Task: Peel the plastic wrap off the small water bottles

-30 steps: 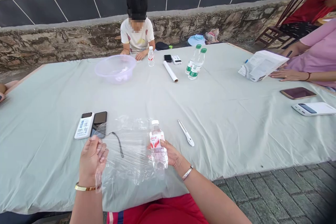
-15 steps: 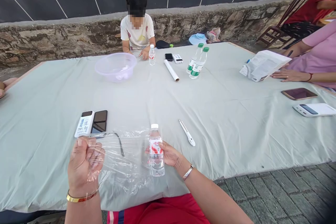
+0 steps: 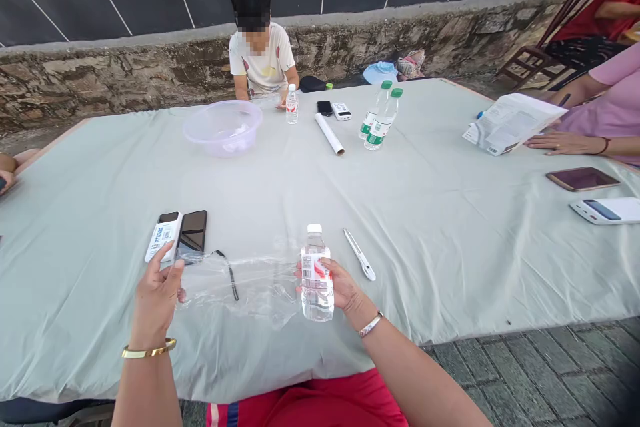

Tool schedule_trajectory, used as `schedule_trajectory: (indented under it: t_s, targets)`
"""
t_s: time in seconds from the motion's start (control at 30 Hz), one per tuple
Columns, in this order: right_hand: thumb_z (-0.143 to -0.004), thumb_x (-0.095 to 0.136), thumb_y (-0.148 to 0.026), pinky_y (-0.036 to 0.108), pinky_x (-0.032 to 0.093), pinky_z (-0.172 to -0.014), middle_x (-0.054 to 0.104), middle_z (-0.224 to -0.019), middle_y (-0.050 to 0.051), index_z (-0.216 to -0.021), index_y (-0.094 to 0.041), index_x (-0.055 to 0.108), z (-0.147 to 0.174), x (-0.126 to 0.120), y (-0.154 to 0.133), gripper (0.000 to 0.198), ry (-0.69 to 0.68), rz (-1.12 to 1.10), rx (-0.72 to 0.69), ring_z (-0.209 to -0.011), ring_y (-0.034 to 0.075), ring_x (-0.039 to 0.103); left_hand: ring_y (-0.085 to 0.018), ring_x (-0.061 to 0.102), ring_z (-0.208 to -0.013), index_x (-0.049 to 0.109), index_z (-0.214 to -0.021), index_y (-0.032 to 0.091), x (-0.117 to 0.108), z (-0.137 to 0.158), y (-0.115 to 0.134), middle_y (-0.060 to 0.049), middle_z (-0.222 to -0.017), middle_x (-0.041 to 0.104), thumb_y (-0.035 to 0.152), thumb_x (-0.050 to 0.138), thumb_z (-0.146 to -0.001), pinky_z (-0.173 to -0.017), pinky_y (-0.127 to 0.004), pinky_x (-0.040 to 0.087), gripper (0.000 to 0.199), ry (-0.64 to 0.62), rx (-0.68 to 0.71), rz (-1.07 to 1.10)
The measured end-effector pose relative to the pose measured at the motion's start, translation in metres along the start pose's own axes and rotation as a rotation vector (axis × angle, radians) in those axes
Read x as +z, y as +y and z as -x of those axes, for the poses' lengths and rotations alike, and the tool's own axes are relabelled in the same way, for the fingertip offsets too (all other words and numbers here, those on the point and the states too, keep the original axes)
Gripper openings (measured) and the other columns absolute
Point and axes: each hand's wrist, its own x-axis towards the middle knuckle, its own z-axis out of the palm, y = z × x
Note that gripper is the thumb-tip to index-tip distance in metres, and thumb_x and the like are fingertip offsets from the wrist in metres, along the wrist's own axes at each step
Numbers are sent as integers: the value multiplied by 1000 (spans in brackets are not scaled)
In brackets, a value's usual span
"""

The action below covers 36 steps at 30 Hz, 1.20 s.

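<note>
A: We see a small clear water bottle [image 3: 317, 275] with a white cap and a red-and-white label, upright at lower centre of the frame. A sheet of clear cling film [image 3: 240, 283] runs from it toward the lower left.

B: Around it on the pale green worktop [image 3: 425, 213] we see a white pen [image 3: 359, 253] just right of the bottle, and a white power bank [image 3: 162, 236] beside a dark phone [image 3: 192, 232] at middle left, with a black cord [image 3: 227, 270] under the film. Far off, upper centre, a clear bowl [image 3: 223, 127] (nothing lies between).

A: Our right hand [image 3: 345, 287] is clamped on the bottle from its right side, fingers round the label.

B: Our left hand [image 3: 156, 297] pinches the film's left edge, fingers together, well apart from the bottle.
</note>
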Motion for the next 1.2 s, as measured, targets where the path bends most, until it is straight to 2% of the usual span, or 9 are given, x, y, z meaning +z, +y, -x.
schedule_trajectory:
  t_s: [0.13, 0.23, 0.33, 0.57, 0.7, 0.83, 0.97, 1.07, 1.2]
  targets:
    - [-69, 71, -32, 45, 53, -78, 68, -97, 8, -98, -18, 64, -1, 3, -13, 33, -29, 85, -62, -91, 24, 65, -8, 39, -40, 69, -101, 25, -9, -2, -8, 8, -56, 40, 44, 77, -56, -38, -21, 37, 50, -429, -100, -191]
    - [-69, 73, -31, 46, 52, -77, 66, -103, 8, -105, -20, 61, -4, 5, -21, 39, -27, 179, -108, -96, 25, 63, -9, 38, -39, 72, -77, 21, -6, -3, -11, 7, -51, 38, 46, 79, -51, -37, -21, 35, 37, -536, -174, -379]
    - [-69, 74, -29, 42, 52, -76, 64, -103, 7, -109, -22, 59, -6, 7, -25, 44, 16, 345, -177, -95, 24, 62, -10, 40, -41, 64, -61, 19, 6, -2, -18, 6, -49, 40, 52, 72, -59, -42, -22, 37, 34, -486, -154, -448]
    - [-65, 77, -31, 30, 48, -72, 64, -89, 3, -106, -20, 59, -3, 6, -42, 46, 174, 646, -463, -79, 17, 60, -9, 35, -38, 50, -59, 20, 43, 2, -59, 9, -44, 34, 55, 58, -67, -40, -22, 30, 37, -299, -190, -365]
    - [-66, 74, -35, 35, 52, -73, 67, -91, 3, -106, -24, 58, 1, -8, -47, 44, 182, 519, -402, -79, 20, 63, -9, 33, -38, 46, -59, 21, 50, -2, -68, 9, -45, 32, 55, 56, -67, -40, -22, 29, 36, -229, -197, -357]
    - [-74, 63, -47, 40, 54, -78, 68, -87, 4, -101, -24, 60, 6, -19, -49, 36, 192, 262, -346, -86, 23, 66, -10, 35, -41, 48, -60, 22, 52, -11, -69, 8, -46, 34, 53, 55, -69, -42, -23, 30, 34, -333, -160, -455]
    - [-68, 71, -39, 38, 54, -75, 67, -97, 5, -103, -25, 57, 9, -21, -52, 40, 234, 330, -387, -91, 25, 66, -11, 34, -44, 44, -58, 22, 57, -15, -75, 7, -47, 33, 51, 50, -73, -46, -23, 29, 33, -280, -105, -570]
    - [-65, 75, -36, 38, 53, -75, 65, -99, 4, -103, -26, 54, 6, -20, -58, 45, 328, 432, -565, -89, 23, 65, -11, 32, -47, 43, -58, 22, 59, -15, -79, 7, -48, 32, 51, 49, -74, -49, -24, 28, 34, -276, -99, -614]
    - [-59, 79, -33, 36, 51, -79, 61, -97, 1, -102, -26, 51, -17, -18, -75, 52, 500, 572, -952, -85, 17, 61, -11, 32, -50, 42, -57, 21, 60, -10, -77, 6, -50, 33, 50, 47, -75, -51, -24, 27, 34, -262, -63, -637]
